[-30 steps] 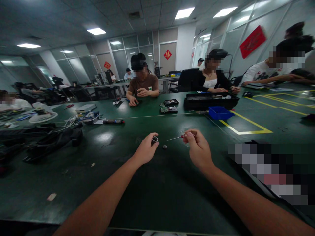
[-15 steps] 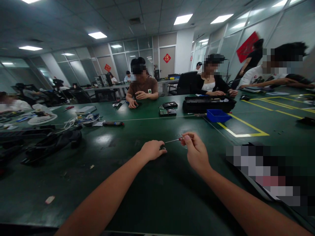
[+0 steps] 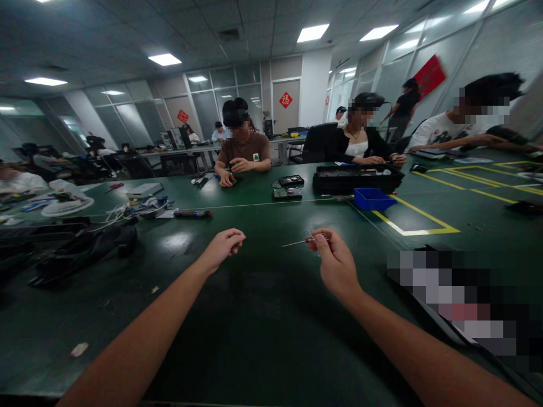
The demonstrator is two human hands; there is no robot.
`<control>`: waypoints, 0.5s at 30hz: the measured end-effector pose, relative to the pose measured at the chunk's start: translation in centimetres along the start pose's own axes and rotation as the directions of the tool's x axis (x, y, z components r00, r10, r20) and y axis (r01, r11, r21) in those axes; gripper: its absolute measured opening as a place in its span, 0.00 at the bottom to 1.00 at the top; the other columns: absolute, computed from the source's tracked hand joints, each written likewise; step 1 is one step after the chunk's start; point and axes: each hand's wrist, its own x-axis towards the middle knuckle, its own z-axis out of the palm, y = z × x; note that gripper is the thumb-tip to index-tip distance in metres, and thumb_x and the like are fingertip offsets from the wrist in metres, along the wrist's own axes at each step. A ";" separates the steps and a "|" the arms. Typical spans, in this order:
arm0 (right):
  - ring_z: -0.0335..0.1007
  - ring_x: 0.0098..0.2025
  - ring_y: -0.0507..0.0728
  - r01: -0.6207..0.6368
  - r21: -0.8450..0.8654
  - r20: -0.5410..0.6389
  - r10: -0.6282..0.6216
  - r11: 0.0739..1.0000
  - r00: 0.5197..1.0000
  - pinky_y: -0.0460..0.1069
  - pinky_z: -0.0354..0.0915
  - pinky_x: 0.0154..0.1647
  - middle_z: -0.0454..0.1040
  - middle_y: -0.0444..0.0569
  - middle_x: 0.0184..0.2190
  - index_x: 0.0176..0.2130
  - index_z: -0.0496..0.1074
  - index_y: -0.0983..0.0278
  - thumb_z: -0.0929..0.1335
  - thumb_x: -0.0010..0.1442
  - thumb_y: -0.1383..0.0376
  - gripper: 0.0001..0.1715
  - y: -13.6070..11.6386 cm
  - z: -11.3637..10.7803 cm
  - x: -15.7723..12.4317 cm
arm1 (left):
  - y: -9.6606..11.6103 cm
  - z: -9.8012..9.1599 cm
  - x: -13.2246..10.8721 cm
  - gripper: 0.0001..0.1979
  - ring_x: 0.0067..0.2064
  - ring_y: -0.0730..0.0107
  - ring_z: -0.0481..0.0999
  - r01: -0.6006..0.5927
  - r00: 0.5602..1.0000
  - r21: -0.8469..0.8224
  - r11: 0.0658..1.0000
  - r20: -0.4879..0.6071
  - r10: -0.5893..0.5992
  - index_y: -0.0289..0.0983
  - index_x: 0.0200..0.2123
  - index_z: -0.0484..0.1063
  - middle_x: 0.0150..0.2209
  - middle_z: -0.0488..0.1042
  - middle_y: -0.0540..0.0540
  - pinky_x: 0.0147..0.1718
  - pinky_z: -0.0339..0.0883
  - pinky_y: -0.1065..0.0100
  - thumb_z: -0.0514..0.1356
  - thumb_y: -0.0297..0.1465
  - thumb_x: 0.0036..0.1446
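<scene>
My right hand point(image 3: 338, 264) is closed around the reddish handle of a screwdriver point(image 3: 313, 239). Its thin metal shaft points left, level above the green tabletop, and the tip touches nothing. My left hand point(image 3: 223, 249) is off to the left, apart from the tip, its fingers curled together. What those fingers hold, if anything, is hidden.
Beyond my hands lie circuit-board parts point(image 3: 287, 194), a blue bin point(image 3: 373, 199) and a long black tray point(image 3: 358, 180). A pen-like tool point(image 3: 193, 213), cables point(image 3: 121, 212) and a black bag point(image 3: 87, 249) are on the left. Co-workers sit across the table.
My left hand has moved left, away from the screwdriver tip. A small dark item seen at its fingers before is out of sight. My right hand stays nearly still with the screwdriver.
</scene>
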 end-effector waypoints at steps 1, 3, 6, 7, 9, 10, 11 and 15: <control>0.71 0.37 0.58 0.001 -0.001 -0.002 -0.001 1.000 1.000 0.55 0.67 0.40 0.74 0.48 0.34 0.42 0.70 0.60 0.63 0.66 0.53 0.15 0.0 0.0 0.0 | -0.1 -1.4 -0.4 0.13 0.23 0.76 0.64 0.023 0.999 -0.114 0.993 -0.034 -0.027 0.36 0.31 0.69 0.25 0.66 0.51 0.21 0.53 0.74 0.61 0.41 0.56; 0.71 0.36 0.58 0.003 -0.006 0.002 -0.003 1.000 1.000 0.55 0.67 0.40 0.74 0.48 0.33 0.42 0.70 0.61 0.63 0.66 0.53 0.15 0.1 0.1 0.0 | -0.3 -4.3 -1.3 0.14 0.23 0.76 0.64 0.038 0.988 -0.322 0.946 -0.129 -0.084 0.35 0.29 0.66 0.26 0.66 0.51 0.20 0.55 0.75 0.63 0.40 0.54; 0.71 0.36 0.58 0.007 -0.007 0.015 -0.007 1.000 1.000 0.54 0.67 0.39 0.74 0.48 0.33 0.42 0.70 0.61 0.63 0.66 0.53 0.15 0.2 0.2 0.0 | -0.5 -9.0 -3.2 0.07 0.23 0.75 0.65 0.058 0.923 -0.543 0.838 -0.291 -0.252 0.35 0.32 0.67 0.25 0.66 0.51 0.22 0.60 0.74 0.60 0.32 0.57; 0.71 0.36 0.58 0.006 -0.008 0.021 -0.006 1.000 1.000 0.54 0.67 0.39 0.74 0.48 0.33 0.42 0.70 0.61 0.63 0.66 0.53 0.15 0.2 0.1 0.0 | -0.6 -10.6 -3.9 0.04 0.23 0.75 0.65 0.048 0.889 -0.578 0.814 -0.347 -0.299 0.35 0.32 0.67 0.24 0.66 0.51 0.22 0.60 0.74 0.58 0.30 0.58; 0.71 0.36 0.58 0.002 -0.015 0.030 -0.001 1.000 1.000 0.54 0.66 0.40 0.74 0.48 0.33 0.41 0.70 0.61 0.62 0.66 0.53 0.15 0.1 0.1 -0.1 | -0.9 -13.8 -5.5 0.06 0.24 0.75 0.66 0.021 0.822 -0.608 0.794 -0.441 -0.359 0.35 0.33 0.68 0.24 0.67 0.51 0.23 0.62 0.74 0.53 0.27 0.61; 0.71 0.36 0.58 0.000 -0.020 0.035 0.001 1.000 0.999 0.54 0.66 0.40 0.74 0.48 0.34 0.42 0.70 0.61 0.62 0.66 0.53 0.15 0.1 0.1 -0.1 | -1.2 -15.4 -6.4 0.07 0.24 0.75 0.66 0.017 0.780 -0.604 0.797 -0.491 -0.389 0.34 0.32 0.68 0.24 0.68 0.51 0.23 0.62 0.74 0.52 0.25 0.61; 0.71 0.36 0.58 -0.002 -0.025 0.037 0.003 1.000 0.999 0.54 0.66 0.40 0.74 0.48 0.34 0.42 0.70 0.61 0.62 0.67 0.53 0.15 0.1 0.1 -0.1 | -1.5 -16.9 -7.3 0.07 0.25 0.75 0.67 0.015 0.728 -0.584 0.812 -0.550 -0.409 0.34 0.32 0.69 0.24 0.69 0.51 0.24 0.63 0.75 0.52 0.24 0.61; 0.70 0.36 0.58 -0.005 -0.015 0.035 0.006 1.000 0.999 0.54 0.66 0.40 0.73 0.48 0.34 0.42 0.70 0.61 0.62 0.67 0.53 0.16 0.4 0.1 0.0 | -1.8 -21.3 -11.1 0.06 0.24 0.76 0.66 0.118 0.499 -0.398 0.910 -0.768 -0.401 0.34 0.28 0.67 0.20 0.68 0.53 0.25 0.63 0.76 0.53 0.21 0.56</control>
